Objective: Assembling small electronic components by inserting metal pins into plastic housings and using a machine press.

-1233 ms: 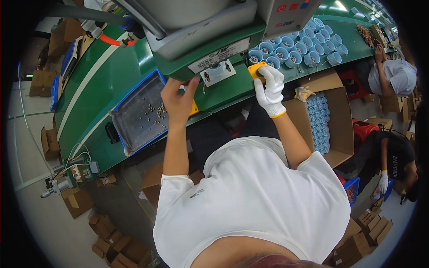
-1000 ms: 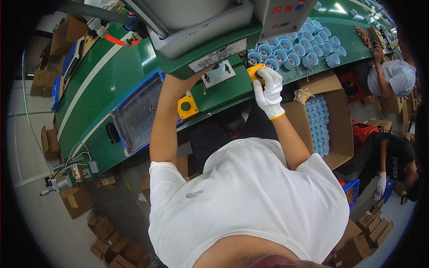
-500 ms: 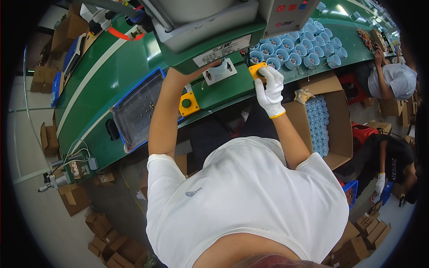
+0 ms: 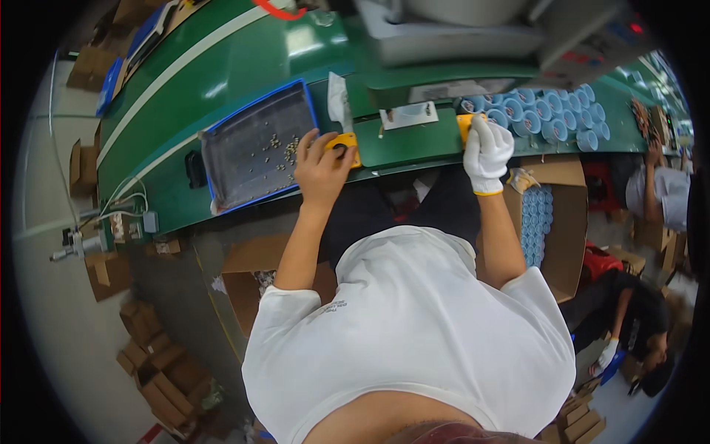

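Note:
My left hand is bare, its fingers apart, and lies at a yellow button box by the bench's front edge, next to a blue-rimmed tray. The fingertips reach the box's top; nothing is held. My right hand, in a white knit glove, is curled over another yellow button box to the right, hiding most of it. Between the boxes sits a white fixture plate under the press machine. The machine's head hides whatever stands on the plate's far part.
The blue tray holds scattered small metal pieces. Many light-blue cups stand at the right on the green bench. Below them a cardboard box contains stacked blue cups. Co-workers sit at far right. Another open carton stands below the bench.
My left hand has come out from under the machine to the left button box. My right hand stays at its box, its fingers more bunched. The whole view has shifted.

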Demonstrator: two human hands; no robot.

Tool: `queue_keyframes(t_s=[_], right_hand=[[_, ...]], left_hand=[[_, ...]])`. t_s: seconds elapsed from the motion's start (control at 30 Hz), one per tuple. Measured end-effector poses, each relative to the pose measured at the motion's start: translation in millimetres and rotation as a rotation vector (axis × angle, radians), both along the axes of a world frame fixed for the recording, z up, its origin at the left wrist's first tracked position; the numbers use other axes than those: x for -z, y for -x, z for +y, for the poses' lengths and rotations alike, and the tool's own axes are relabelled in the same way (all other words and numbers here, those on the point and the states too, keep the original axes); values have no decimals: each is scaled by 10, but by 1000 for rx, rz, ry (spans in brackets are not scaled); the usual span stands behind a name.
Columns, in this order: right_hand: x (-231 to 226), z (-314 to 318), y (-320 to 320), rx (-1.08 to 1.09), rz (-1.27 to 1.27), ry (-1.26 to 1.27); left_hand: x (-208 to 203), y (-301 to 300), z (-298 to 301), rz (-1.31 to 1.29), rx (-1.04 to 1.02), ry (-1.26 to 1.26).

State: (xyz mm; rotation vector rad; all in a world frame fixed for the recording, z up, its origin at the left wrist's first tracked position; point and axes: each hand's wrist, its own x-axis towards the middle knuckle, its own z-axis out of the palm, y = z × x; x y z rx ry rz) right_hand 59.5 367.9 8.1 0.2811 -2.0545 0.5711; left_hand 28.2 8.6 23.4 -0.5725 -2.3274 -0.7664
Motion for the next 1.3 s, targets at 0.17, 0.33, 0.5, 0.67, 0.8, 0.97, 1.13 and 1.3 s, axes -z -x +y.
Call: queue_keyframes(t_s=[0.17,0.33,0.5,0.67,0.8,0.97,1.13,1.3], right_hand=[[174,32,-59,11,-75,101],[356,-115,-162,46,-54,234],[365,-69,-176,101,-147,223],[361,-33,-209,55,-149,197],[372,-44,-199,65,-150,198],[389,-46,-198,61,-135,214],[371,-48,-203,79,-163,198],[421,-45,-174,62,-136,202]], left_hand=[[-70,222,-326,-93,67,17],[187,815,-1391,-338,-298,106],[153,1065,-1550,-450,-339,200],[164,1132,-1532,-522,-350,213],[236,1177,-1538,-439,-295,255],[174,1059,-1231,-313,-111,122],[128,990,-1255,-509,-164,-85],[55,894,-1199,-545,13,125]])
